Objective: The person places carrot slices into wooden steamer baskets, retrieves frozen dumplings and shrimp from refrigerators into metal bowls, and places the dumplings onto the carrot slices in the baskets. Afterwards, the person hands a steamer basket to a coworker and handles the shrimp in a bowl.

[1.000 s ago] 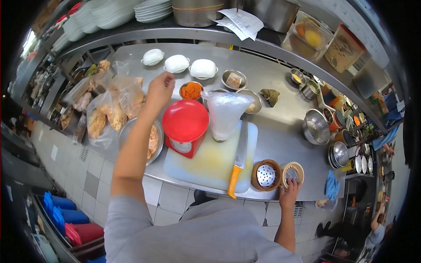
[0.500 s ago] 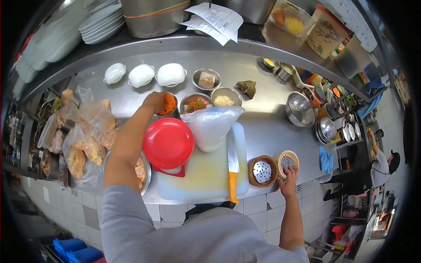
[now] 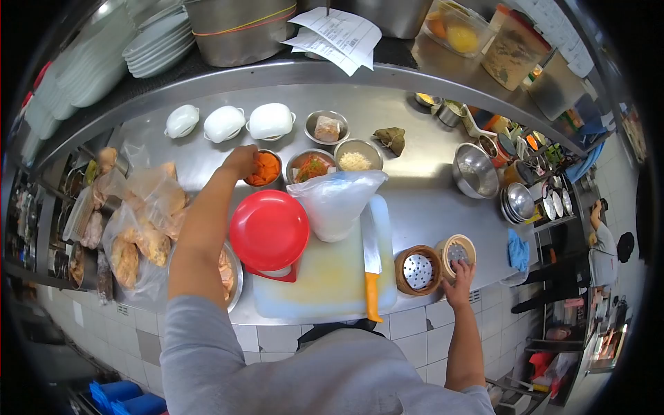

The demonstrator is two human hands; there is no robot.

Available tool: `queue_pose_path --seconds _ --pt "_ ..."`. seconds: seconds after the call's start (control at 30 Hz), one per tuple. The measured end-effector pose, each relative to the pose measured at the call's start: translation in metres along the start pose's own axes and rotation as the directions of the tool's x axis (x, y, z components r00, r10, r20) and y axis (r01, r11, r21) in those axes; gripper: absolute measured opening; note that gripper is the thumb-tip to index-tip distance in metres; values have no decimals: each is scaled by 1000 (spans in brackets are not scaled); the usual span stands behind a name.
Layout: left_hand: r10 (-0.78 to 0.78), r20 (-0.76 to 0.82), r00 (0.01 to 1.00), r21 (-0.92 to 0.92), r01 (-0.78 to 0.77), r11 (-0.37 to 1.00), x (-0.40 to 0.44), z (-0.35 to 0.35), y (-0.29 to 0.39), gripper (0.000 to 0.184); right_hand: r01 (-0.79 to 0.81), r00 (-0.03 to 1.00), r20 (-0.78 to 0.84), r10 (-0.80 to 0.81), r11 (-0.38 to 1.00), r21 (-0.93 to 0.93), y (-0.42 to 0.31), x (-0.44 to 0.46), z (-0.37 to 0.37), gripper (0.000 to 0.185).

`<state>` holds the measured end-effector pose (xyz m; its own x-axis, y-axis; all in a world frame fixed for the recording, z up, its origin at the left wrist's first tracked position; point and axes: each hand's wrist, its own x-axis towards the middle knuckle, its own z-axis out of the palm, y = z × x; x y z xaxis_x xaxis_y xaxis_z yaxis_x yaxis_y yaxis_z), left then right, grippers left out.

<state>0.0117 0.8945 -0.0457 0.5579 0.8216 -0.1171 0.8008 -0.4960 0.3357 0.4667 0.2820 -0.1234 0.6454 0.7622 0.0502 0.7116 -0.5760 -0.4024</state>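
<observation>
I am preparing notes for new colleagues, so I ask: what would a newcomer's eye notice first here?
Probably the bright red dish first, left of centre, at the left end of the pale cutting board. Next comes the orange-handled knife, lying along the board's right side. Behind the red dish, the left hand is at a metal bowl of orange pieces.

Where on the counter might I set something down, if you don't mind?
The steel counter is bare between the cutting board, leaf parcel, mixing bowl and brown steamer; the board too, between the red scale and knife. It is crowded around the left hand, orange pieces and bagged food.
</observation>
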Motion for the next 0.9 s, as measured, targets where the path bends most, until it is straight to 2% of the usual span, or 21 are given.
queue_pose_path --seconds 0.1,0.13,0.17,0.23,0.27,0.3,0.37,0.43,0.47,0.5,0.53,0.57,0.6,0.73,0.8,0.83,0.87,0.9 --pt "-18 -10 1000 4 18 1000 -4 -11 -4 27 25 999 -21 -25 1000 13 4 -1 1 71" --pt "12 -95 995 -15 -13 1000 -7 -12 -8 24 22 1000 -23 -21 1000 10 5 -2 1 71" --pt "15 -93 996 -15 -16 1000 -9 -15 -11 24 22 999 -24 -22 1000 9 5 -2 1 71" --pt "6 -167 986 -173 -35 984 -19 -26 -10 26 17 1000 -25 -16 1000 13 10 -1 5 71" --pt "-21 -192 981 -241 -26 970 -25 -30 -9 25 68 996 -60 -68 998 -6 16 0 10 71" --pt "-14 -184 983 -234 -30 972 -35 -37 -4 25 115 989 -94 -117 993 -26 21 -1 12 70" --pt "-95 -351 932 -478 -91 874 -60 -47 7 20 111 989 -96 -112 994 -22 18 -1 13 69" --pt "-62 -465 883 -393 -143 908 -92 -63 15 15 103 989 -104 -106 994 -27 14 -2 6 69" --pt "-44 -536 843 -227 -94 969 -114 -72 19 17 82 991 -106 -85 996 -30 9 -2 5 69" --pt "-149 -578 802 -355 -83 931 -142 -75 34 20 83 988 -128 -87 996 -35 12 -2 7 69" --pt "-139 -577 804 -475 -192 859 -167 -77 34 21 81 985 -151 -86 996 -40 16 -2 11 70" --pt "-210 -644 736 -528 -229 818 -199 -78 59 19 59 988 -143 -63 998 -27 16 -1 9 71" --pt "-184 -709 681 -512 -317 798 -225 -75 68 19 46 990 -136 -47 999 -11 15 -4 7 71" --pt "-431 -645 631 -739 -372 562 -315 -35 161 18 47 995 -84 -48 999 -8 11 -7 -6 72" --pt "-450 -583 677 -786 -329 524 -329 10 214 22 20 985 -162 -56 976 -215 11 -9 -8 72" --pt "-405 -514 756 -830 -321 455 -329 36 243 22 42 986 -152 -74 978 -204 11 -9 -10 72" --pt "-352 -443 824 -871 -303 386 -325 62 277 23 117 970 -201 -133 989 -88 13 -8 -16 73" --pt "-362 -276 891 -946 -184 268 -323 81 318 21 195 951 -251 -181 980 29 11 -7 -24 74"
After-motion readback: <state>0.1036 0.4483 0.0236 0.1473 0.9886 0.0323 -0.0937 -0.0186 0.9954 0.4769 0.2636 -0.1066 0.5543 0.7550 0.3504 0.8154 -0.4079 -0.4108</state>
